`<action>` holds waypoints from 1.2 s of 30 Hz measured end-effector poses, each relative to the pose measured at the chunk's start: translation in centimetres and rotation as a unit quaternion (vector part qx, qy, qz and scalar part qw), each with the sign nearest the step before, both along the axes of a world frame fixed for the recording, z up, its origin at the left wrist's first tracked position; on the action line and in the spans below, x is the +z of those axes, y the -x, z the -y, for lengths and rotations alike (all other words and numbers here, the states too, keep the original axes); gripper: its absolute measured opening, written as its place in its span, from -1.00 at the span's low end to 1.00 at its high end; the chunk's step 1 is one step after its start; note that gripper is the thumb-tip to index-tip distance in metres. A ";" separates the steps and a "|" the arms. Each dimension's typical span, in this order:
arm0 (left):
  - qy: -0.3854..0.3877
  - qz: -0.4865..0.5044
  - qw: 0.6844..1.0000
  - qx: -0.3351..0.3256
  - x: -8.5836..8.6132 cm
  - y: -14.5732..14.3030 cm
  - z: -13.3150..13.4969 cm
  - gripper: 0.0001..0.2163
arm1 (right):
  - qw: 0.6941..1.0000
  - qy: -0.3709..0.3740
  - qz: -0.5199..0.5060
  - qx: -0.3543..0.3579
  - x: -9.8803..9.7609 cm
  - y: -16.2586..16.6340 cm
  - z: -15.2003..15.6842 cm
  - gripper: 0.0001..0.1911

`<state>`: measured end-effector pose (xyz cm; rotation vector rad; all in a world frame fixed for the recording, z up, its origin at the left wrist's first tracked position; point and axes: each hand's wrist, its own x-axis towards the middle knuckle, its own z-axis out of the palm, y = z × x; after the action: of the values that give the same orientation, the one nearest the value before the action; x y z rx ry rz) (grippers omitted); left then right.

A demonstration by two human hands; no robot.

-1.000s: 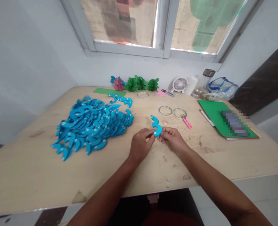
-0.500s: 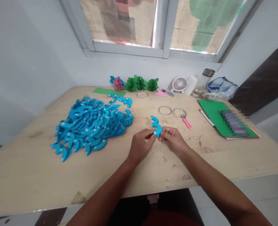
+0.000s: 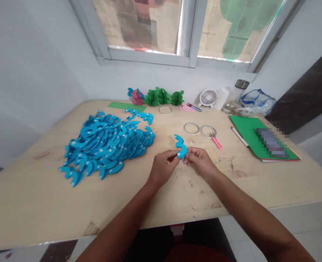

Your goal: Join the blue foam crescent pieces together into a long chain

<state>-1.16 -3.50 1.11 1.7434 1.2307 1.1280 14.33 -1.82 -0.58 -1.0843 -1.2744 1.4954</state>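
Note:
A curvy blue paper cutout [image 3: 182, 149], made of joined arcs, is held just above the table between both hands. My left hand [image 3: 165, 165] pinches its lower left end, which carries a small white patch. On its right edge the fingers of my right hand [image 3: 199, 160] are closed, thumb on top. The cutout's upper end points away from me and also bears a white patch. To the left lies a large heap of similar blue paper cutouts [image 3: 108, 142], many with small white patches.
Rolls of thin tape [image 3: 191, 128] and pink-handled snips [image 3: 217, 141] lie beyond my hands. Along the wall stand green paper figures [image 3: 162, 96], a pink and blue one [image 3: 137, 96], a small fan [image 3: 208, 97] and a bottle [image 3: 235, 95]. Green sheets [image 3: 245, 131] lie at right.
The white patch at the cutout's lower end looks smaller, nearer my left fingertips. Both hands stay in almost the same place, and the rest of the table is unchanged.

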 end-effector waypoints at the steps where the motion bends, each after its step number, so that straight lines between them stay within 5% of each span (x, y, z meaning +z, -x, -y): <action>1: 0.001 0.001 1.000 -0.002 0.0 0.0 0.0 -0.81 | 1.000 -0.001 0.002 0.001 -0.1 0.0 0.0 -0.89; 24: -0.010 -0.053 0.998 -0.011 -0.4 0.1 -0.1 -0.77 | 0.999 -0.019 0.038 0.000 -0.5 0.0 -0.1 -0.91; 36: 0.028 0.050 0.998 -0.006 -0.3 -0.2 -0.1 -0.80 | 0.999 0.026 -0.022 -0.005 0.3 0.0 0.1 -0.87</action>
<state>-0.98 -3.36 0.82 1.6309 1.1796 1.1481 14.32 -1.90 -0.28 -1.0847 -1.2046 1.5427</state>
